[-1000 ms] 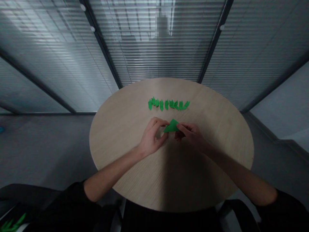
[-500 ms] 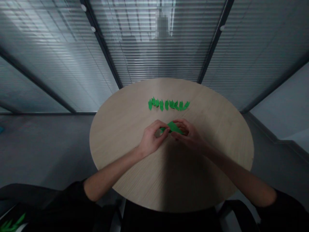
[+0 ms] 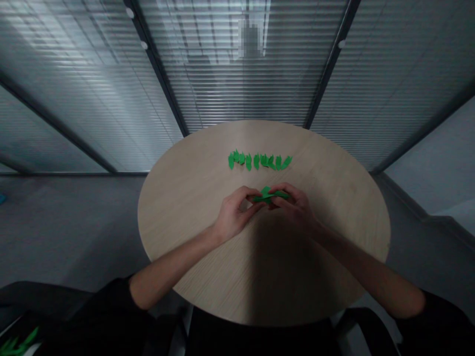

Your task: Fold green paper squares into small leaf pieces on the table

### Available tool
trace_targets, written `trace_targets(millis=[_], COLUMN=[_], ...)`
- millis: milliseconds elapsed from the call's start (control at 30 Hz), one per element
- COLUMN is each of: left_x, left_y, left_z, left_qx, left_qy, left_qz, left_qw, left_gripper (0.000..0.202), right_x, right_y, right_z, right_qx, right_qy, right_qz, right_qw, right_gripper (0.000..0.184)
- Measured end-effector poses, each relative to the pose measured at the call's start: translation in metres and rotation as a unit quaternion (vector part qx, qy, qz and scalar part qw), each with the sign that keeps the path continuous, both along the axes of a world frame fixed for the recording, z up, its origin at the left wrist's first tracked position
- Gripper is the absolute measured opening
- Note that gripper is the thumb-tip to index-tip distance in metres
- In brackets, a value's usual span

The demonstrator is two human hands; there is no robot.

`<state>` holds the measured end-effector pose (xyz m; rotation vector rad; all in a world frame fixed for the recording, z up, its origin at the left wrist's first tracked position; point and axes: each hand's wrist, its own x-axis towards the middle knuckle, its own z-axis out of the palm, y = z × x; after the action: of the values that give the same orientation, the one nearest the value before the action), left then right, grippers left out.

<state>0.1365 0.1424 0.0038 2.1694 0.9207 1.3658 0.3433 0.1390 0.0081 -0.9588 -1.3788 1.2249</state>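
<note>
A piece of green paper [image 3: 266,194], partly folded, is held above the middle of the table between both hands. My left hand [image 3: 237,210] pinches its left end between thumb and fingers. On the other side, my right hand [image 3: 294,203] grips the right part, its fingers bent over the paper. Parts of the sheet are hidden behind the fingertips. Farther back, several small folded green paper pieces [image 3: 256,161] lie in a row on the wooden tabletop.
The round light-wood table [image 3: 208,277] has a dark shadow across its front. Glass panels with blinds [image 3: 245,94] stand behind it. More green pieces [image 3: 22,343] show at the lower left, near a dark chair [image 3: 40,291].
The green paper has changed from a flatter, visible face to a narrower, folded shape. My right fingers have closed over it, and my left hand has shifted slightly right.
</note>
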Motion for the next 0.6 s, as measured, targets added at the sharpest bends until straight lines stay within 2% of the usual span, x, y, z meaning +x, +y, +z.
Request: trace_targets(millis=[100, 200, 367, 433, 500, 600], left_x=[0.001, 0.004, 0.011, 0.011, 0.011, 0.007], left_y=[-0.001, -0.001, 0.001, 0.001, 0.001, 0.0], left_z=[0.001, 0.001, 0.0, 0.0, 0.0, 0.0], left_qx=[0.005, -0.021, -0.153, -0.176, -0.161, -0.078], left_qy=[0.003, -0.008, -0.096, -0.109, -0.101, -0.043], left_qz=[-0.003, -0.01, -0.036, -0.037, -0.026, 0.0], left_qw=[1.0, 1.0, 0.983, 0.978, 0.981, 0.996], left_gripper=[0.014, 0.018, 0.008, 0.005, 0.003, 0.003], right_x=[-0.001, -0.003, -0.005, -0.005, -0.004, -0.002], right_y=[0.001, 0.0, -0.003, -0.003, -0.002, -0.001], right_z=[0.001, 0.0, -0.004, -0.006, -0.006, -0.005], right_qx=[-0.033, -0.029, 0.078, 0.107, 0.124, 0.126], right_qy=[0.036, 0.035, -0.05, -0.077, -0.085, -0.069], right_qz=[0.002, 0.01, 0.001, -0.003, -0.012, -0.014], right_qw=[0.999, 0.999, 0.996, 0.991, 0.989, 0.989], right_gripper=[0.018, 0.016, 0.013, 0.012, 0.011, 0.012])
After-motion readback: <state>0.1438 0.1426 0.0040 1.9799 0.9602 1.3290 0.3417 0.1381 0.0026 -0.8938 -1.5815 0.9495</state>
